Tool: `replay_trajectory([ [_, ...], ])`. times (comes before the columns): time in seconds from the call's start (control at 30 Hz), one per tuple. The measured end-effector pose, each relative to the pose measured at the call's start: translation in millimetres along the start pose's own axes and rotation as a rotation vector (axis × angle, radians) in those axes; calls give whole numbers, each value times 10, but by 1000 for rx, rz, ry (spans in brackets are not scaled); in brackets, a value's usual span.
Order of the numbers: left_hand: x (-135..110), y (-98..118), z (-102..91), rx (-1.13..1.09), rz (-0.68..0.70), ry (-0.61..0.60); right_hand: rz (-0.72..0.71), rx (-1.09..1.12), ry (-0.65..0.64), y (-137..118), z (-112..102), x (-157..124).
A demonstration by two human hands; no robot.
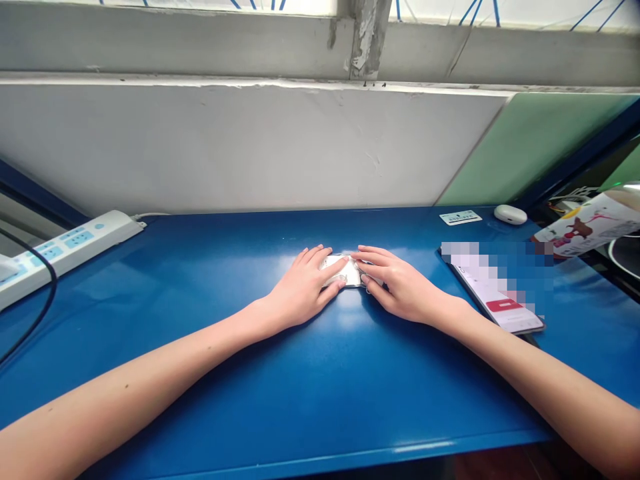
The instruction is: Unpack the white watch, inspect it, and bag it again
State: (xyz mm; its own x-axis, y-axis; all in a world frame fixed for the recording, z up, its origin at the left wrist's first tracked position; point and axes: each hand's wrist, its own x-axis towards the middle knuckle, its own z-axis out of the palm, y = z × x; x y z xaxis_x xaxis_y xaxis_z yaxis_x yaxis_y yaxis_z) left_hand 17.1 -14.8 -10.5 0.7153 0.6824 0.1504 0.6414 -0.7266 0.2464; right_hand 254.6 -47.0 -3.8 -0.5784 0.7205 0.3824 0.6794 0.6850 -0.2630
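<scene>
A small white packet with clear, crinkled plastic edges lies on the blue table; its exact kind cannot be made out. From the left, my left hand rests on it, fingers stretched out and apart, with the index finger and thumb over its left part. My right hand touches the right end, its fingers extended to the left and the thumb at the near edge. Both hands lie low, and their fingers hide the two ends of the packet.
A phone lies right of my right hand, partly blurred out. Behind it are a card and a white earbud case. A printed cup-like container is at far right. At left is a power strip with a black cable.
</scene>
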Motion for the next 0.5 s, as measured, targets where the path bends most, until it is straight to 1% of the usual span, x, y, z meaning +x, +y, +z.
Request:
replay_trajectory([
  [0.07, -1, -2, 5, 1, -1, 2, -33, -66, -7, -39, -12, 34],
  [0.2, -5, -9, 29, -14, 8, 36, -144, -287, -49, -164, -12, 100],
  [0.27, -6, -8, 39, -20, 14, 42, -175, -325, -66, -194, -2, 115],
  [0.37, -4, 4, 44, -6, 5, 40, -137, -237, -8, -152, 9, 96],
  [0.43, 1, 13, 41, 17, -5, 24, -69, -131, 42, -90, 7, 70],
  [0.5, 7, 18, 36, 28, -16, 6, -6, -46, 59, -30, -3, 47],
])
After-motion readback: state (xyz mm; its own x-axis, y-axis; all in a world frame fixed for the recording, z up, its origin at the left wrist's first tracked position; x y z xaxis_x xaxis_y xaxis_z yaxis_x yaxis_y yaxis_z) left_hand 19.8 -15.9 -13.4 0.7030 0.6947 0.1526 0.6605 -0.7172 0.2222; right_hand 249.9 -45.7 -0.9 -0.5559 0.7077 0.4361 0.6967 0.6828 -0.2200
